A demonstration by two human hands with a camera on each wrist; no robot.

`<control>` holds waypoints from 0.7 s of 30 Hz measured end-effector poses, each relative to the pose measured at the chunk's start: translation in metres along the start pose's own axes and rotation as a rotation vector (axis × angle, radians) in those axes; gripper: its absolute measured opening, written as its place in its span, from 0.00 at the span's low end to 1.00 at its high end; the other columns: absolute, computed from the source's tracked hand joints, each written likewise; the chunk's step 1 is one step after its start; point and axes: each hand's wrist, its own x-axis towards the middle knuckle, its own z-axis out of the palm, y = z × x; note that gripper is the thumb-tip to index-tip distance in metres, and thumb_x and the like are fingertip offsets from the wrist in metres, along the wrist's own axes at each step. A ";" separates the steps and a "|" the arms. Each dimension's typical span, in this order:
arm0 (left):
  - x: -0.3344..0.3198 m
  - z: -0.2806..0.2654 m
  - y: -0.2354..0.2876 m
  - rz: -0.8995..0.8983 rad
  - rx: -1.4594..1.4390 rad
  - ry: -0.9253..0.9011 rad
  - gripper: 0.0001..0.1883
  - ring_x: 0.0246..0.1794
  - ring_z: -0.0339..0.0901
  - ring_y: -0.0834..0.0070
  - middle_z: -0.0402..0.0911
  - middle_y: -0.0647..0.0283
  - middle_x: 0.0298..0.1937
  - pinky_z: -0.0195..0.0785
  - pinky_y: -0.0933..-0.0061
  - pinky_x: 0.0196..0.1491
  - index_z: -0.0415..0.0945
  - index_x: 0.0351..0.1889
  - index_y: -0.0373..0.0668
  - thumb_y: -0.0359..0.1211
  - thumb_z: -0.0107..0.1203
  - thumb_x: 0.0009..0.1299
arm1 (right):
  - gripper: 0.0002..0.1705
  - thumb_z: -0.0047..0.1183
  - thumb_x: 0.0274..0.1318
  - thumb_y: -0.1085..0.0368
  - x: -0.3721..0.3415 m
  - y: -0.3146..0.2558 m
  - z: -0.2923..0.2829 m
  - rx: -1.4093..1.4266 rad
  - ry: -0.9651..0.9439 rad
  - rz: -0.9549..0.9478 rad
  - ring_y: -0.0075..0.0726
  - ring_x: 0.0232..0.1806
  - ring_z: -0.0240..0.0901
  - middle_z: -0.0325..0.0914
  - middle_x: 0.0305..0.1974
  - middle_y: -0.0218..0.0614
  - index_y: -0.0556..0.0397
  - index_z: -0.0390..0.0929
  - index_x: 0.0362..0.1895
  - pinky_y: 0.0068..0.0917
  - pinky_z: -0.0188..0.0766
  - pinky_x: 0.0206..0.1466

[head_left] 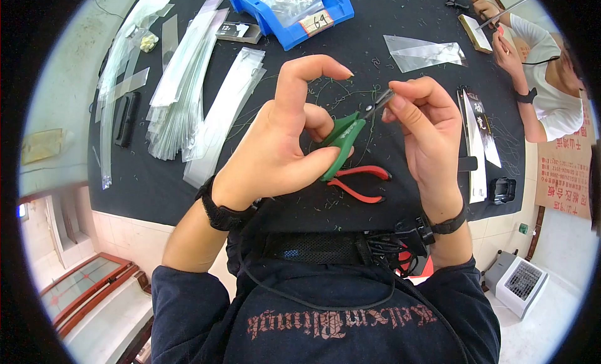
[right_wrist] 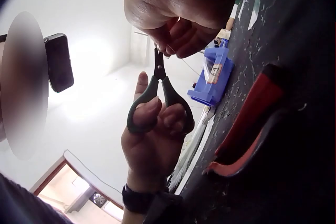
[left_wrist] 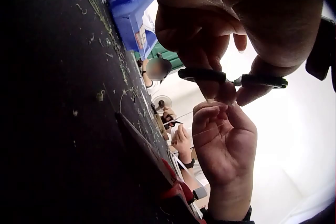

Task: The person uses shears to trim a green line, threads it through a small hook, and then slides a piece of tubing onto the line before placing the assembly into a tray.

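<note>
My left hand (head_left: 269, 145) holds a pair of small green-handled scissors (head_left: 345, 140), its thumb and a finger through the loops and the index finger raised off them. The dark blades (right_wrist: 159, 61) point toward my right hand (head_left: 432, 123). In the right wrist view the handles stand somewhat apart. Right at the blade tips, my right thumb and fingers pinch something small and thin, like a thread, mostly hidden by the fingertips. Below the scissors, red-handled pliers (head_left: 365, 170) lie on the black table cloth (head_left: 294, 215).
Thread scraps (head_left: 332, 88) are strewn across the cloth. A blue bin (head_left: 291, 32) stands at the back. Clear plastic sleeves (head_left: 178, 101) lie left, and a clear bag (head_left: 422, 54) lies to the right. Another person (head_left: 523, 69) works at the right far side.
</note>
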 end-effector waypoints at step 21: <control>-0.001 0.000 0.001 -0.039 -0.031 -0.009 0.40 0.25 0.77 0.81 0.75 0.65 0.24 0.65 0.82 0.32 0.48 0.65 0.40 0.19 0.60 0.58 | 0.08 0.59 0.59 0.72 0.000 0.000 0.001 0.041 -0.004 0.022 0.22 0.34 0.76 0.82 0.35 0.33 0.59 0.81 0.43 0.19 0.74 0.40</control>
